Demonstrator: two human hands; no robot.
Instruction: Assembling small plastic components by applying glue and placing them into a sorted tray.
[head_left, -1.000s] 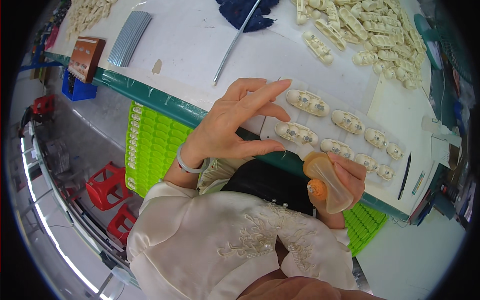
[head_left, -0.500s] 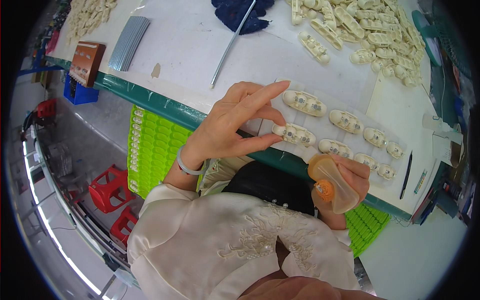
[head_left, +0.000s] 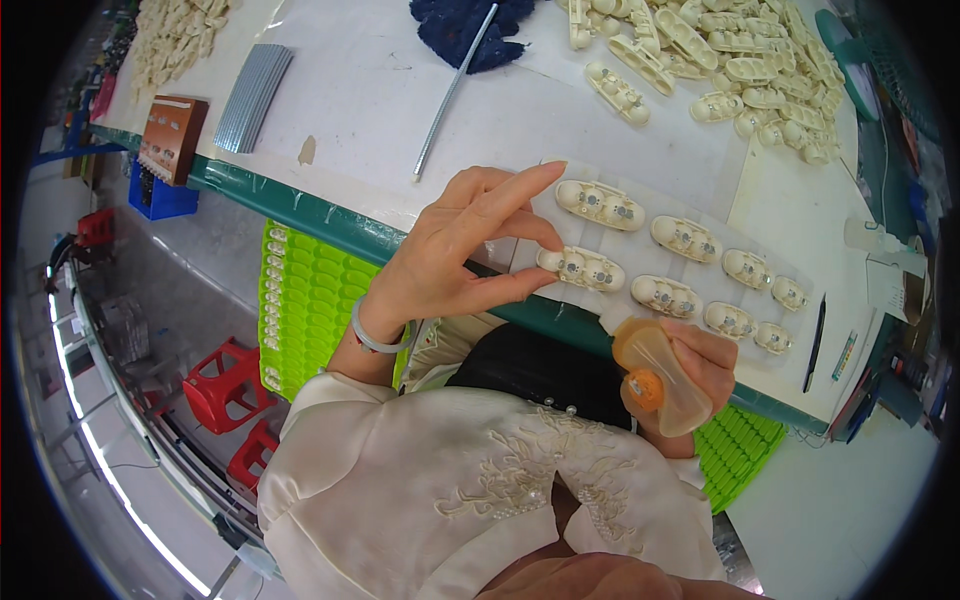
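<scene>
Two hands are busy at the near edge of the desk point(head_left: 400, 90). The left hand point(head_left: 455, 255) is spread open, fingers fanned out, with thumb and fingertips touching the near-left end of a clear sheet point(head_left: 700, 215) that carries two rows of cream plastic parts point(head_left: 598, 205). One of those parts, the front-left piece point(head_left: 580, 268), sits right at the fingertips; can't tell if it's actually pinched or just touched. The right hand point(head_left: 700, 370) is closed around a soft translucent squeeze bottle point(head_left: 655, 375) with an orange cap, held just below the sheet, over the green desk edge point(head_left: 300, 205).

Further back on the desk there's a big loose pile of the same cream parts point(head_left: 740, 50), a dark blue cloth point(head_left: 465, 25) with a thin metal rod point(head_left: 450, 90) lying across it, a grey ribbed strip point(head_left: 250, 95) and a small brown box point(head_left: 170, 135). A lime green tray point(head_left: 310, 300) sits under the desk on the left.
</scene>
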